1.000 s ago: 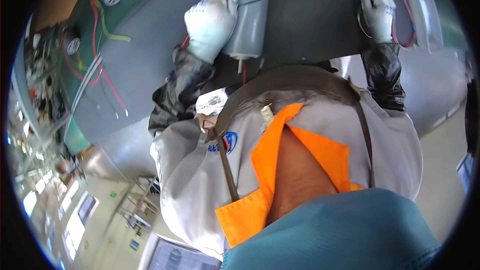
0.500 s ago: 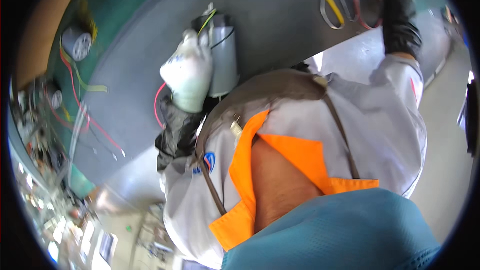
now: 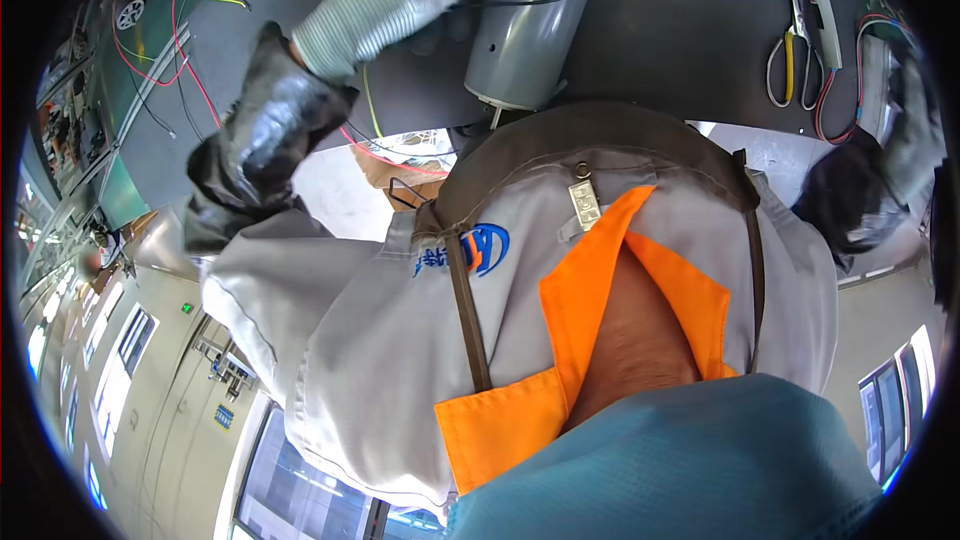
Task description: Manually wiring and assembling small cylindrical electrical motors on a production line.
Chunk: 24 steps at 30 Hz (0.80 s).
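Over the dark bench (image 3: 680, 30), the gloved left hand (image 3: 385, 5) wraps a grey motor cylinder (image 3: 520, 35); likely heavy, rigid, smooth, best gripped mid-body; right hand (image 3: 912, 135) unclear.

Your left hand (image 3: 385, 2) wears a ribbed knit cloth glove against the smooth, matt grey metal motor can (image 3: 522, 32). The sleeve cover (image 3: 262, 152) looks glossy black; the table (image 3: 680, 30) matt dark grey.
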Available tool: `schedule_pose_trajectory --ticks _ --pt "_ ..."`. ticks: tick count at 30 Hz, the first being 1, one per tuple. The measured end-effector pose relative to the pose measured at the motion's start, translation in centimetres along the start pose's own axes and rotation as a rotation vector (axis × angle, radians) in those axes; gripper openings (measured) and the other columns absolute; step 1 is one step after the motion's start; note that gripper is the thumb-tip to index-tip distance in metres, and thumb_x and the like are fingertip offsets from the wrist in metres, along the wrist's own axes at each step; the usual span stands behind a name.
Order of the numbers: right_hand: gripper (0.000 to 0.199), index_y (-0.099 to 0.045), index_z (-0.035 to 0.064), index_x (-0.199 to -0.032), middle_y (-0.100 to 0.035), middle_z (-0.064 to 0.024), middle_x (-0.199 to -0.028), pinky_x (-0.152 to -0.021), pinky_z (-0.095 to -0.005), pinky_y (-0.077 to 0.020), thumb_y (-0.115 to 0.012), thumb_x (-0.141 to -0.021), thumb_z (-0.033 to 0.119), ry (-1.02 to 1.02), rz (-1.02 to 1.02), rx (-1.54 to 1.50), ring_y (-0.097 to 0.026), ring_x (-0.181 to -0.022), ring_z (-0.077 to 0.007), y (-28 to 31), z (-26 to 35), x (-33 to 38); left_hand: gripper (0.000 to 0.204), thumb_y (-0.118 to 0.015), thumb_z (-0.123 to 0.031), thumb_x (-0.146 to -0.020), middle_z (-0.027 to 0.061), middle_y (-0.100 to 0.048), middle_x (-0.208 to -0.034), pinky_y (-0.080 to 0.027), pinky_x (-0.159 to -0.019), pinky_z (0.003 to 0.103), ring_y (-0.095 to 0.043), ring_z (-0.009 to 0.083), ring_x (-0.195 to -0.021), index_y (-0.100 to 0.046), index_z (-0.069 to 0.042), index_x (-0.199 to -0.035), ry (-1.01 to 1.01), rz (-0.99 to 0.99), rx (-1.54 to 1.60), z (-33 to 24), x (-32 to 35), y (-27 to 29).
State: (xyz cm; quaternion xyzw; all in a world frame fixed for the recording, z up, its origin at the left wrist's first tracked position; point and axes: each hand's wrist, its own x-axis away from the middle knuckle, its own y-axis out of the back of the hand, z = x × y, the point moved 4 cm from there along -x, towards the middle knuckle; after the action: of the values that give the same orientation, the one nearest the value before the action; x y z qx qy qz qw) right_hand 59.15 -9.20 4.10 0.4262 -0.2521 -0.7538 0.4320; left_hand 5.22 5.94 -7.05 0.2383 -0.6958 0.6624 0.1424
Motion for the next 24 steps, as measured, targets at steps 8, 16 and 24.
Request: schedule_pose_trajectory --ticks 8,16,24 --pt "0.032 -0.068 -0.0021 -0.122 -0.074 -0.0068 -0.093 -0.061 -0.0223 -0.0532 -0.067 -0.093 0.012 -0.721 0.713 -1.251 -0.07 -0.076 -0.0109 -20.0 18.9 5.4 0.046 -0.058 -0.033 -0.1 0.0173 -0.071 -0.112 -0.053 -0.087 0.036 -0.067 0.0283 -0.1 -0.065 0.008 -0.12 -0.182 0.187 -1.745 -5.3 3.6 -5.5" --pt "0.033 -0.06 -0.0069 -0.13 -0.069 -0.0206 -0.123 -0.089 -0.0341 -0.0588 -0.057 -0.102 0.011 -0.498 0.589 -1.522 -0.071 -0.109 -0.025 -22.3 22.4 7.0 0.025 -0.058 -0.011 -0.099 0.0196 -0.069 -0.121 -0.054 -0.094 0.038 -0.067 0.031 -0.108 -0.066 0.006 -0.116 -0.309 0.234 -1.676 -6.2 2.9 -4.8" --pt "0.03 -0.067 -0.0002 -0.119 -0.07 -0.0166 -0.125 -0.084 -0.0372 -0.0577 -0.063 -0.089 -0.003 0.421 0.534 -0.907 -0.071 -0.102 -0.0265 -23.2 22.8 8.0 0.028 -0.049 -0.014 -0.104 0.0025 -0.067 -0.086 -0.049 -0.05 0.023 -0.062 0.0058 -0.062 -0.063 0.001 -0.123 0.071 -0.281 -1.242 -2.8 3.8 -7.3"
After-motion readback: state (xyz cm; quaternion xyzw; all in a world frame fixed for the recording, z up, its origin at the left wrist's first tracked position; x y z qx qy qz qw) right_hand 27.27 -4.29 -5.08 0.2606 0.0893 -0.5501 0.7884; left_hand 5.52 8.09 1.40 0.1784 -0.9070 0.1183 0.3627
